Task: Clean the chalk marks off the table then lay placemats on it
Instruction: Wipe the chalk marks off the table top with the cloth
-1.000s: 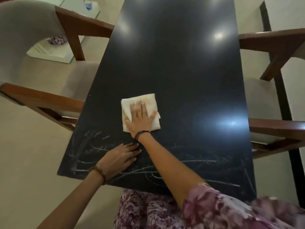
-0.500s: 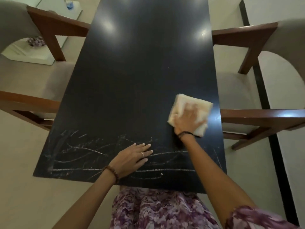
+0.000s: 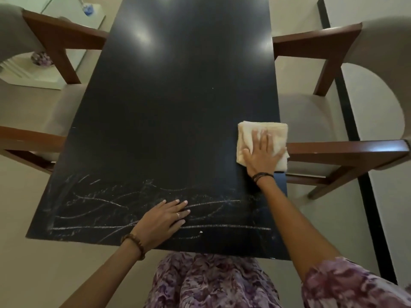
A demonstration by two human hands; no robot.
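Note:
A long black table [image 3: 178, 96] runs away from me. White chalk marks [image 3: 95, 201] scrawl across its near end, from the left edge to the right. A folded cream cloth [image 3: 249, 132] lies at the table's right edge, beyond the marks. My right hand [image 3: 262, 155] presses flat on the cloth with straight fingers. Flat on the chalk marks near the front edge rests my left hand [image 3: 163, 221], fingers straight and holding nothing.
A wooden armchair with a beige seat [image 3: 322, 121] stands close at the table's right side, its arm next to the cloth. Another such armchair [image 3: 37, 112] stands at the left. A white low table [image 3: 66, 61] sits on the floor at the far left.
My right hand has slid the cloth from the middle of the table to its right edge. My left hand has stayed flat on the chalk marks.

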